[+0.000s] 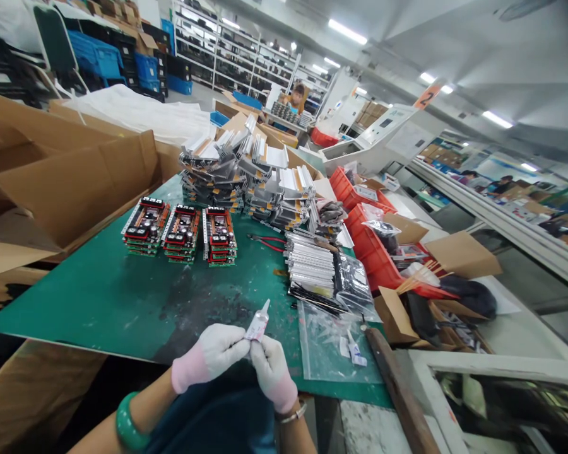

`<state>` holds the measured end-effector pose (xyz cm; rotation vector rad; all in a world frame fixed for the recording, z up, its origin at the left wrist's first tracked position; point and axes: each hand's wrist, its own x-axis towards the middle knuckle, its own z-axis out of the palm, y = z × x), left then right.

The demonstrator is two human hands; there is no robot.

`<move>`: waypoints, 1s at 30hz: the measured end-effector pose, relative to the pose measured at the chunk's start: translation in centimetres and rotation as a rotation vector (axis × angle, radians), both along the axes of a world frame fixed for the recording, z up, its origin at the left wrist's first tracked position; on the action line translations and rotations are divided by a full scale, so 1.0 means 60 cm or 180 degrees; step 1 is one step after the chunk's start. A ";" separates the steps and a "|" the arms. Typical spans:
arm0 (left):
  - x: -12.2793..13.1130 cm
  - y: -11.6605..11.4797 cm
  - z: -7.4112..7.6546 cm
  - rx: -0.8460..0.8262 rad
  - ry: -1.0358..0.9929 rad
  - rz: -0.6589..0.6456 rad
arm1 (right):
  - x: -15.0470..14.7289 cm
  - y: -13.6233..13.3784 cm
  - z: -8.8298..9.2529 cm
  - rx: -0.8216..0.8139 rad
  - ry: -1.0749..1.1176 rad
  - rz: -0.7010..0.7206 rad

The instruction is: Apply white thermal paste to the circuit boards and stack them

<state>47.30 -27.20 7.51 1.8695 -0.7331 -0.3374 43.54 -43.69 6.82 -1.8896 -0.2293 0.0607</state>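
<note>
Both gloved hands meet at a small white glue-like tube (pixel 257 326) with a pointed nozzle tilted up and away from me. My left hand (pixel 220 350) pinches the tube's side between thumb and fingers. Closed around its lower end is my right hand (pixel 271 366); the fingers there hide the tube's bottom. Beyond them, on the green work table (pixel 99 302), stand three stacks of circuit boards, the nearest being the right stack (pixel 220 236). To the right of my hands, another small tube (pixel 356 350) lies on a clear plastic bag (pixel 319 343).
Behind the boards rise piles of metal heatsink-like profiles (pixel 265 183). Red-handled pliers (pixel 267 241) lie near a bundle of metal strips (pixel 310 265). Red bins (pixel 369 246) line the right side, with a wooden-handled tool (pixel 397 384) nearer. Open cardboard boxes (pixel 89 183) stand left.
</note>
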 end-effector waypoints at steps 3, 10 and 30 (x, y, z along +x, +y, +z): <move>-0.003 -0.003 0.006 -0.0125 0.0211 -0.0076 | -0.003 0.000 -0.004 0.0118 0.0075 0.0034; -0.006 -0.003 0.020 -0.0221 0.0510 -0.0004 | -0.003 -0.002 0.002 0.0011 -0.0088 -0.0406; -0.001 0.001 0.019 -0.0509 0.1092 -0.0291 | -0.003 -0.009 0.002 0.0179 0.0020 0.0127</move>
